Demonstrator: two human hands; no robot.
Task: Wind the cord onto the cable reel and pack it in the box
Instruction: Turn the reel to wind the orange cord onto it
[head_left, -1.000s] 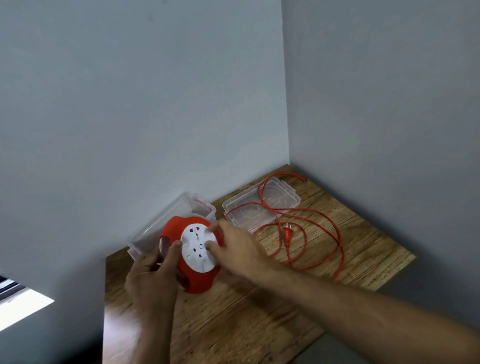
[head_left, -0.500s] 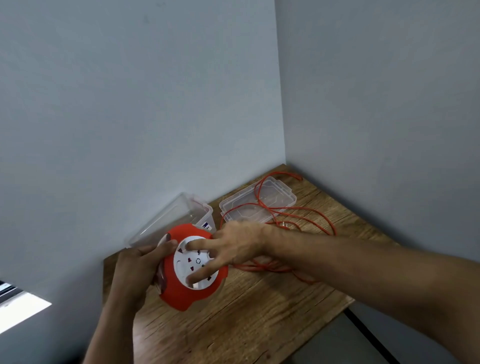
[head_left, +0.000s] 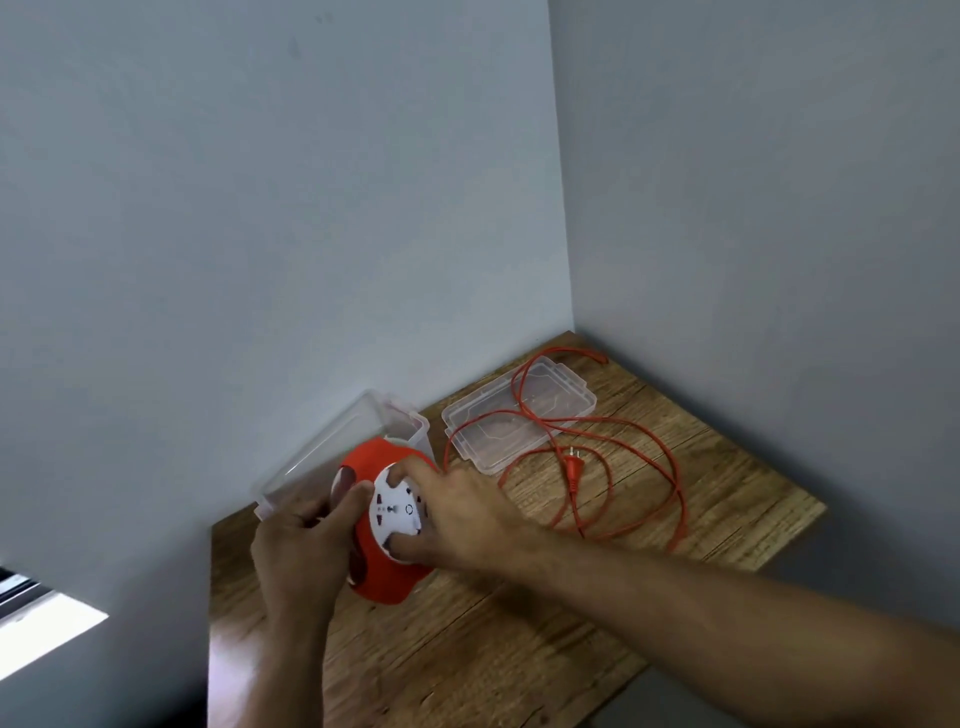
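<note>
A red cable reel (head_left: 382, 577) with a white socket face (head_left: 397, 512) is held upright just above the wooden table (head_left: 467, 649). My left hand (head_left: 304, 551) grips its left rim, thumb on the edge of the white face. My right hand (head_left: 457, 512) grips the white face from the right, fingers at its top and bottom. The orange cord (head_left: 649, 462) lies in loose loops on the table to the right, its plug (head_left: 573, 464) among them. The clear plastic box (head_left: 337, 452) stands behind the reel against the wall.
The box's clear lid (head_left: 485, 447) lies flat at the back of the table, with cord loops running over it. Grey walls meet in a corner behind the table. The table's right and front edges drop off close by.
My right hand has turned on the white face, fingers shifting from across its front to its top and bottom edges. The cord loops show again on the right. The reel stays between both hands.
</note>
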